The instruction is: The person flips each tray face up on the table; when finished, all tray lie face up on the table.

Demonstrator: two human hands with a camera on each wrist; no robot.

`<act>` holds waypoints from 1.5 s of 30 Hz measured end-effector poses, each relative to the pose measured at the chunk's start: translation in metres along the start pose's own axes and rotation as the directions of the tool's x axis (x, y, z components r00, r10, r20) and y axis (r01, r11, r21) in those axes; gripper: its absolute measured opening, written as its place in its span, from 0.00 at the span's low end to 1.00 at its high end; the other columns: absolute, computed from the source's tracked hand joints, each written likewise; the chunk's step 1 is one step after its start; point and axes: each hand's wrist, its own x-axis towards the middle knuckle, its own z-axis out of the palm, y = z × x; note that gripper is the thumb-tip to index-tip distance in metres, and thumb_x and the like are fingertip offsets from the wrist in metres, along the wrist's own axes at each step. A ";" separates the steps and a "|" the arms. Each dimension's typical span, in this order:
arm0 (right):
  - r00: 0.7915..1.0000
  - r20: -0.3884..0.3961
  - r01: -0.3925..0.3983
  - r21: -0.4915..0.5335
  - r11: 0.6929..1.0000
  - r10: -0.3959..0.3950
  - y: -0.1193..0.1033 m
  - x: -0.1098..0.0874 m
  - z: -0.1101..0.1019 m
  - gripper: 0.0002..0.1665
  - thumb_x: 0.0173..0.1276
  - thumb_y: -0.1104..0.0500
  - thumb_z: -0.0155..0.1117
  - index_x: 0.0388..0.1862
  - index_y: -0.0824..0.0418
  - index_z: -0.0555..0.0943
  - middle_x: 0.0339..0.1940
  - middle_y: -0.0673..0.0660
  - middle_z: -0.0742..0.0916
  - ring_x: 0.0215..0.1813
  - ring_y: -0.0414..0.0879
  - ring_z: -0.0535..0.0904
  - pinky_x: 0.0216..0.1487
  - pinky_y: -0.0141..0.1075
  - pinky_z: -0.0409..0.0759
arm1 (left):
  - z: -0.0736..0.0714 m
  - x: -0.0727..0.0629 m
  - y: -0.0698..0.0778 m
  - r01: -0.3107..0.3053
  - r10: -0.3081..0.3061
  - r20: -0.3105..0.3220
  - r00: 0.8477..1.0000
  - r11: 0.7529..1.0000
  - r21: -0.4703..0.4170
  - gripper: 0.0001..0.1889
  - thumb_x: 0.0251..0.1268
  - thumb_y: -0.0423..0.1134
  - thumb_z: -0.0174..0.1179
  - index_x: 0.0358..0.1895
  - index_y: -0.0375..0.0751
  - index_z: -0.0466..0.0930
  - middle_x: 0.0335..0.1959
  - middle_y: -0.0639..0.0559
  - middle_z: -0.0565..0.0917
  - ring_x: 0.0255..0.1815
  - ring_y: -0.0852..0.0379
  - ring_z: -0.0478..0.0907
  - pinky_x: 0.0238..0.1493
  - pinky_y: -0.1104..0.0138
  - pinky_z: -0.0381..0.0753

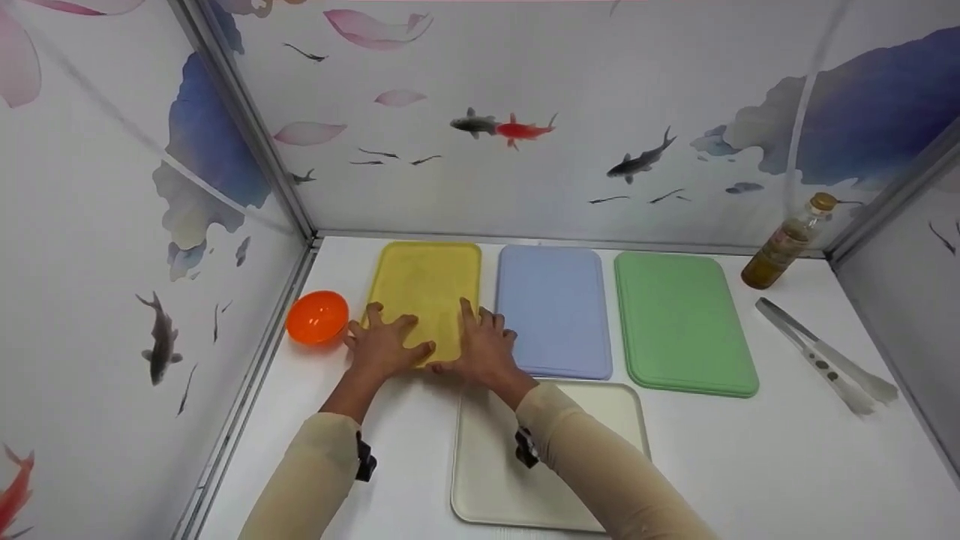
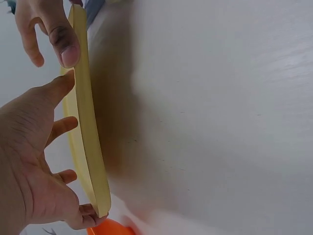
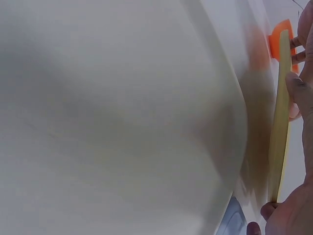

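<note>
The yellow cutting board (image 1: 427, 281) lies at the back left of the white table, under both hands. My left hand (image 1: 381, 346) has bent, spread fingers over its left part. In the left wrist view, the left thumb meets the board's near edge, and the little finger hooks the left corner. My right hand (image 1: 484, 349) grips the near right corner, thumb along the near edge and fingers over the right edge. An orange bowl (image 1: 317, 318) stands close beside the left fingers. Below the right wrist lies a cream tray (image 1: 480, 495), partly covered by the forearm.
Right of the yellow board lie a blue cutting board (image 1: 553, 307) and a green cutting board (image 1: 686, 322). Metal tongs (image 1: 821, 360) rest at the far right, with an oil bottle (image 1: 784, 244) standing behind them. Printed panels wall the table's back and sides.
</note>
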 end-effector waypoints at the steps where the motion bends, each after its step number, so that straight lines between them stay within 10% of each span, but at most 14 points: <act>1: 1.000 0.005 -0.001 -0.005 1.000 0.001 0.000 0.000 0.000 0.84 0.48 0.20 0.85 0.93 0.53 0.54 0.82 0.70 0.74 0.80 0.69 0.69 0.69 0.70 0.74 | 0.000 0.000 -0.001 -0.001 0.001 0.006 1.000 1.000 0.002 0.38 0.70 0.67 0.69 0.77 0.52 0.81 0.85 0.25 0.56 0.79 0.11 0.54 0.75 0.22 0.56; 21: 0.992 0.109 0.083 -0.154 0.985 -0.067 0.002 0.004 -0.002 0.64 0.59 0.15 0.72 0.84 0.50 0.75 0.84 0.72 0.73 0.79 0.73 0.66 0.67 0.71 0.70 | 0.000 0.005 -0.008 -0.002 -0.001 0.068 0.998 0.999 0.040 0.37 0.68 0.63 0.72 0.78 0.55 0.80 0.89 0.26 0.48 0.79 0.08 0.54 0.73 0.19 0.60; 33: 0.983 0.150 0.126 -0.160 0.979 -0.102 0.006 0.000 0.001 0.64 0.63 0.17 0.70 0.86 0.54 0.71 0.85 0.72 0.71 0.78 0.73 0.67 0.64 0.71 0.70 | 0.010 0.002 -0.018 0.022 -0.023 0.083 0.996 1.000 0.010 0.38 0.69 0.61 0.73 0.80 0.56 0.77 0.90 0.26 0.46 0.82 0.10 0.49 0.75 0.20 0.60; 45: 0.987 0.121 0.110 -0.039 0.993 -0.104 0.029 -0.002 -0.021 0.60 0.69 0.24 0.72 0.90 0.51 0.66 0.89 0.70 0.67 0.83 0.72 0.62 0.69 0.69 0.64 | 0.011 -0.003 -0.002 -0.011 0.001 0.061 0.998 0.987 0.158 0.36 0.73 0.57 0.71 0.80 0.52 0.76 0.88 0.26 0.55 0.84 0.15 0.51 0.79 0.27 0.61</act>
